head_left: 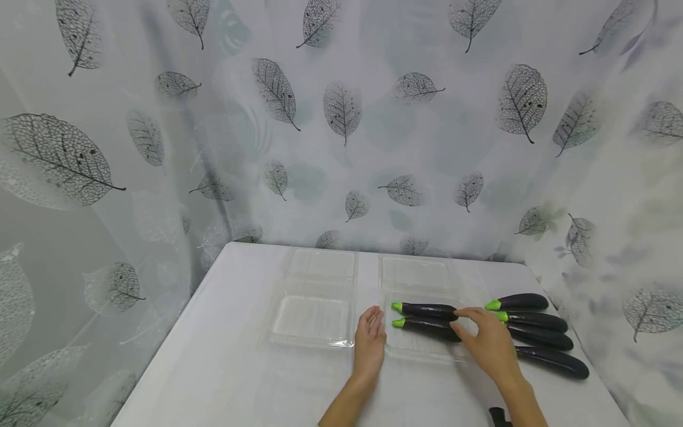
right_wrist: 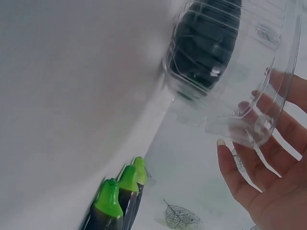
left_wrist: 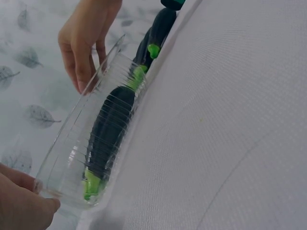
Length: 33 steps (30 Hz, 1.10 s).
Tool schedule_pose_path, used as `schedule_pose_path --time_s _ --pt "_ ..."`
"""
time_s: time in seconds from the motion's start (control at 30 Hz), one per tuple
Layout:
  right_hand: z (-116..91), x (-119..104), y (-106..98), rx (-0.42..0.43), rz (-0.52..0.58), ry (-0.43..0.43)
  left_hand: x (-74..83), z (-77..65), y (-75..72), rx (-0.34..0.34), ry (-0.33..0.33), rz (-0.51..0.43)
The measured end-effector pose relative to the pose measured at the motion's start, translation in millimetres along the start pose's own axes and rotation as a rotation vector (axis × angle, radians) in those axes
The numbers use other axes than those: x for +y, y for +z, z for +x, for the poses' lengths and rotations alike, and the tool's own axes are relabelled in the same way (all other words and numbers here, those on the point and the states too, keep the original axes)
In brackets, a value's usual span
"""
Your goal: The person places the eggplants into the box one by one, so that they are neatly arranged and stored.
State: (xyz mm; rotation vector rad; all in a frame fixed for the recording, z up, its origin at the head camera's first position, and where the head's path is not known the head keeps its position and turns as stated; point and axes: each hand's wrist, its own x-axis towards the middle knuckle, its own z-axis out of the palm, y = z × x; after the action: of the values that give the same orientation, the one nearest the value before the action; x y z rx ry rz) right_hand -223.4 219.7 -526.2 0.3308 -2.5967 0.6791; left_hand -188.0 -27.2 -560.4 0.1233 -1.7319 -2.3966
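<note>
Two dark eggplants, a rear one (head_left: 429, 311) and a front one (head_left: 427, 328), lie side by side in a clear plastic container (head_left: 416, 351), green stems to the left. My left hand (head_left: 369, 347) holds this container at its left rim; in the left wrist view finger and thumb meet its corner. Over the eggplants' right ends is my right hand (head_left: 488, 344), thumb and fingers parted. In the right wrist view its fingers (right_wrist: 283, 124) are loosely spread by the container's end, partly seen through the clear plastic.
Several more eggplants (head_left: 541, 338) lie along the right side of the white table (head_left: 213, 367). A second clear container (head_left: 312, 317) stands left of my left hand. Both have lids folded back toward the leaf-patterned curtain (head_left: 368, 160). Something black (head_left: 497, 417) shows beside my right wrist.
</note>
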Motion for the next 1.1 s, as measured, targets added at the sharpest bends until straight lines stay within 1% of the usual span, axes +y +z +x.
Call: schedule_pose_path --time_s 0.13,0.33,0.63,0.8,0.93,1.1 --pt "-1.9 3.5 -4.6 0.001 -0.004 0.032 -0.4 0.0 -0.2 -0.001 0.006 -0.005" --pt "-6.1 10.0 -10.8 -0.002 -0.045 0.09 -0.3 0.5 0.2 0.004 0.005 0.0" --pt "-11.8 20.4 -18.4 -0.003 -0.1 0.128 0.8 1.3 2.1 0.006 -0.01 -0.002" --pt "-13.9 26.3 -22.9 -0.012 -0.13 0.148 1.5 -0.3 1.9 0.015 0.001 -0.004" --pt "-16.6 31.8 -28.4 -0.021 -0.142 0.181 1.3 -0.2 2.1 0.016 0.003 -0.001" --pt "-24.2 41.9 -36.6 -0.002 -0.138 0.176 0.9 0.7 2.3 0.008 0.003 -0.004"
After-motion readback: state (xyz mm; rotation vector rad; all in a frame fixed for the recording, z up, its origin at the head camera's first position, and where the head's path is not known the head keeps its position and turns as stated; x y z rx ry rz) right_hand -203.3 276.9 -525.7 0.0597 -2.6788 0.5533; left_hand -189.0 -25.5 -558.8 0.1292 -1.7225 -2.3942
